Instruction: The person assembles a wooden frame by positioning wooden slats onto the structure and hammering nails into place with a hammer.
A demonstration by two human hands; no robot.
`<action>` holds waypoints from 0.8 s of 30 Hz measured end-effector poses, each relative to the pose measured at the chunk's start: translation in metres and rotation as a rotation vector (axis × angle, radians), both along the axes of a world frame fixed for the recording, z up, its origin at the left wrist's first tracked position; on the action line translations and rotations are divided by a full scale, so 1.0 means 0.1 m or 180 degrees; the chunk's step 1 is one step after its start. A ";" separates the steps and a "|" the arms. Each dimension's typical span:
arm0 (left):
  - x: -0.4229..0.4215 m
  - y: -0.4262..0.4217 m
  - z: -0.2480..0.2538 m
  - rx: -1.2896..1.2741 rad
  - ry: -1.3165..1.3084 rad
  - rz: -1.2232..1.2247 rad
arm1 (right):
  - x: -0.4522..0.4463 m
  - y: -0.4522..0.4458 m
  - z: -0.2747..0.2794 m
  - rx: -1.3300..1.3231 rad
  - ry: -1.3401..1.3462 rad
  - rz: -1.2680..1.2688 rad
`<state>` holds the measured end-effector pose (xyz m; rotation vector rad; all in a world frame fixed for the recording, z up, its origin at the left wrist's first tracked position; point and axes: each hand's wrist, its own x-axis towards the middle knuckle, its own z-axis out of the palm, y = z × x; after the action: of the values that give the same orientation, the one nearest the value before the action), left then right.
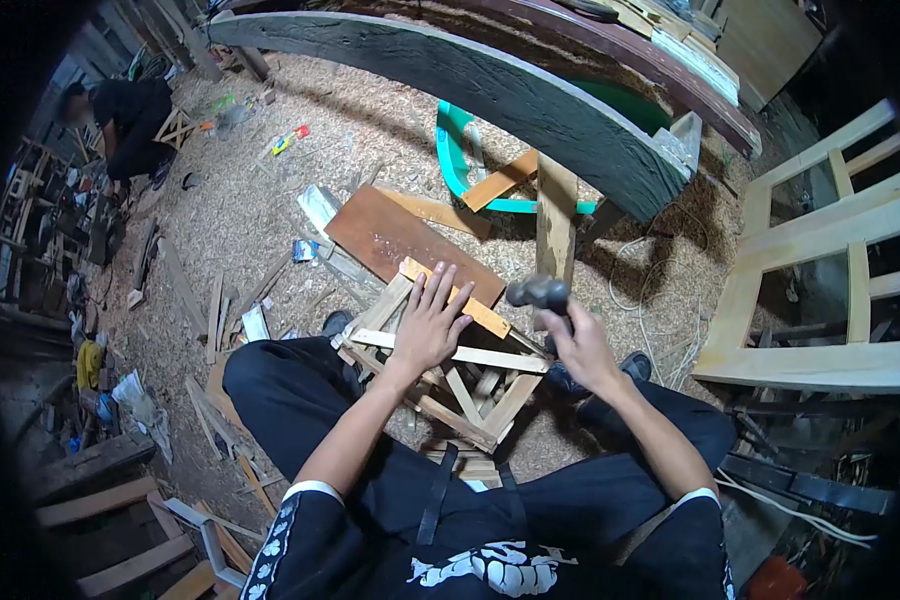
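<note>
Left hand (428,332): there it is on my feed, spread flat, fingers across the orange-toned slat (486,318), pressing rather than gripping.
Right hand (582,356): wrapped firmly around the hammer (538,292), its head up near the slat's right end; contact, I can't confirm.
Hands: well, they're apart, one either side of that slat end.
Wooden frame (456,422): right between the knees, over a shavings-strewn floor (370,140); what bears it is hidden from me.
Joined so far: several strips already meet at corners, and a pale crosspiece (502,358) spans the frame, so I'd call the skeleton largely formed.
Unsettled: the slat! It's in place, but I can't make out a nail, so its fastening looks unfinished; gaps remain beside it.
Brown board (380,235): lying just beyond, no hand on it.
</note>
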<state>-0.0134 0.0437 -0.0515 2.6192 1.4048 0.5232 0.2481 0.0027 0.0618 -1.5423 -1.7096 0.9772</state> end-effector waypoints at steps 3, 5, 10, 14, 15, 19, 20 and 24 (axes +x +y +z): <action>0.02 -0.02 -0.04 -0.0043 0.0002 0.0041 | 0.04 0.01 0.25 0.0411 -0.0171 -0.0180; 0.02 -0.03 -0.05 -0.0080 0.0047 0.0010 | 0.06 -0.07 -0.03 0.0489 -0.0429 -0.0168; 0.01 -0.01 -0.07 0.0057 -0.0017 0.0027 | 0.03 -0.08 -0.35 0.0104 -0.1092 0.0366; 0.00 0.02 -0.09 0.0001 -0.0030 0.0100 | 0.08 -0.07 -0.18 0.0452 -0.0753 -0.0132; 0.00 0.02 -0.08 0.0001 -0.0025 0.0106 | 0.10 -0.07 -0.14 0.0682 -0.0786 -0.0140; 0.01 0.01 -0.07 -0.0006 -0.0030 0.0049 | 0.12 -0.15 0.01 0.1496 -0.0758 -0.0194; 0.01 0.00 -0.07 0.0000 -0.0029 0.0048 | 0.13 -0.18 -0.08 0.1817 -0.0508 -0.0143; 0.00 0.03 -0.08 0.0038 -0.0017 0.0082 | 0.08 -0.14 -0.48 0.1184 -0.0539 0.0211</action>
<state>-0.0134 0.0468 -0.0599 2.6104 1.4399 0.5428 0.2561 -0.0115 0.0140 -1.3591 -1.9409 0.5293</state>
